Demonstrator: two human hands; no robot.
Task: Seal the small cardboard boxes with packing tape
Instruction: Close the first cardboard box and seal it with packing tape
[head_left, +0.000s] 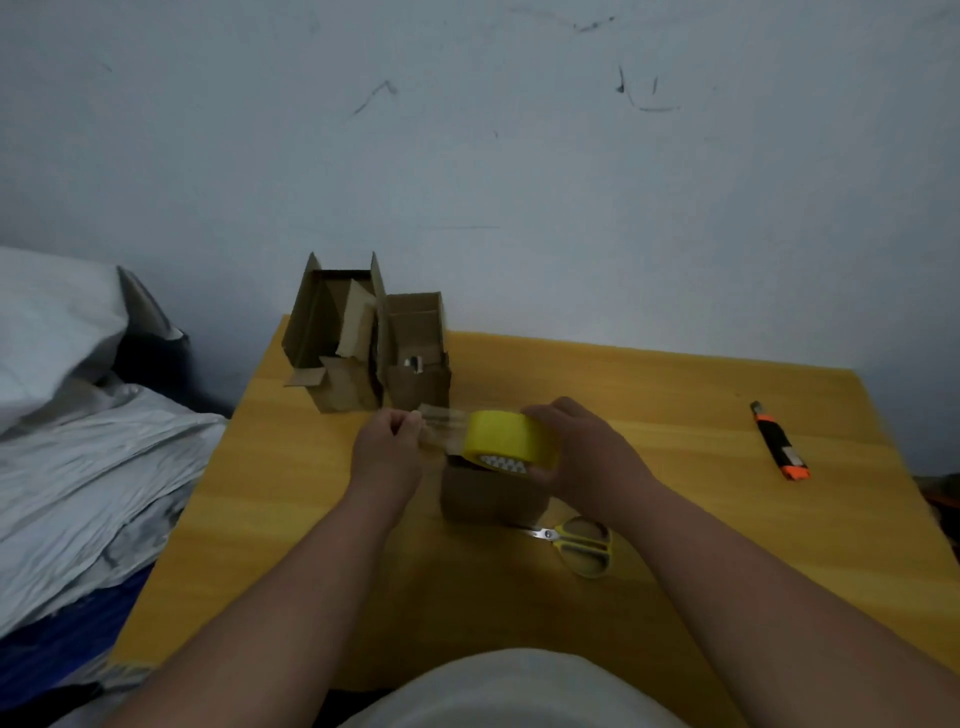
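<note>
A small brown cardboard box (488, 496) stands on the yellow wooden table (675, 415), just in front of me. Above its top I hold a yellow roll of packing tape (506, 436); my right hand (576, 452) grips the roll from the right side. My left hand (387, 447) pinches the free end of the clear tape strip (441, 423), which is stretched out to the left of the roll. Several other cardboard boxes (363, 343) with raised flaps stand at the table's far left.
Yellow-handled scissors (579, 545) lie right of the small box, near my right forearm. An orange and black utility knife (782, 441) lies at the far right of the table. Grey and white plastic bags (88, 441) are piled left of the table. A wall stands behind.
</note>
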